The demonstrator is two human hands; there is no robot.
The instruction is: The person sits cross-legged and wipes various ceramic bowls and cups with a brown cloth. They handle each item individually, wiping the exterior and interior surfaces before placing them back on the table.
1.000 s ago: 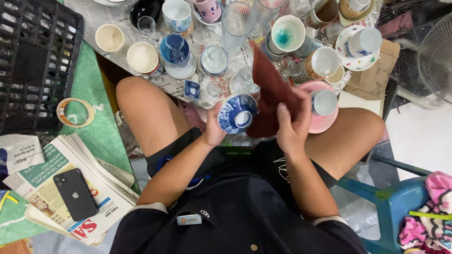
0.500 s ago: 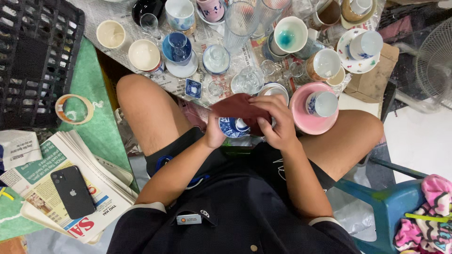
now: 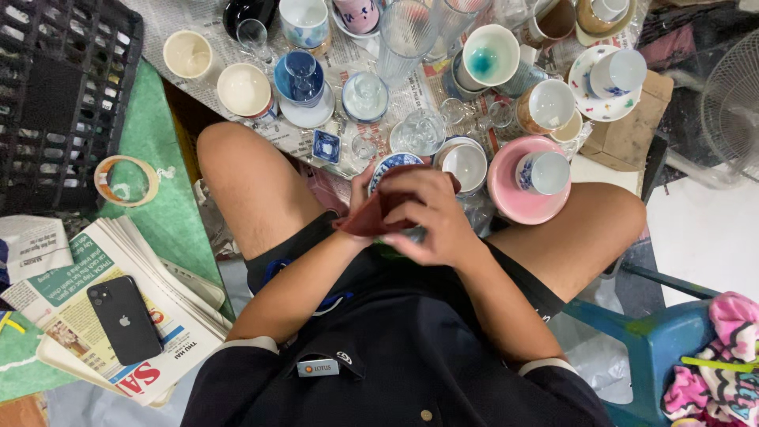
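- Head view, looking down on a seated person's lap, bare knees apart, dark shirt and shorts.
- Right hand (image 3: 431,217): fingers curled, pressing a dark red cloth (image 3: 375,215) down over a blue-and-white bowl (image 3: 389,164); grip closed on the cloth.
- Left hand (image 3: 360,190): mostly hidden under the cloth; only thumb and finger edge visible at the bowl's left rim. It appears to hold the bowl; the exact grip cannot be told.
- Bowl position: above the lap, between the knees, just in front of the crockery; only its far rim shows past the cloth.
- Just right of the bowl: white cup (image 3: 465,166), then a pink plate (image 3: 510,202) carrying a blue-patterned cup (image 3: 544,172).
- Farther ahead, on newspaper sheets: many cups, bowls and clear glasses, packed close.
- Left of the person: stack of newspapers (image 3: 111,308) with a black phone (image 3: 124,319) lying on top; a tape roll (image 3: 126,180) on a green mat; a black crate (image 3: 63,87) behind it.
- Lower right: blue plastic stool (image 3: 656,348), partly covered by pink fabric.
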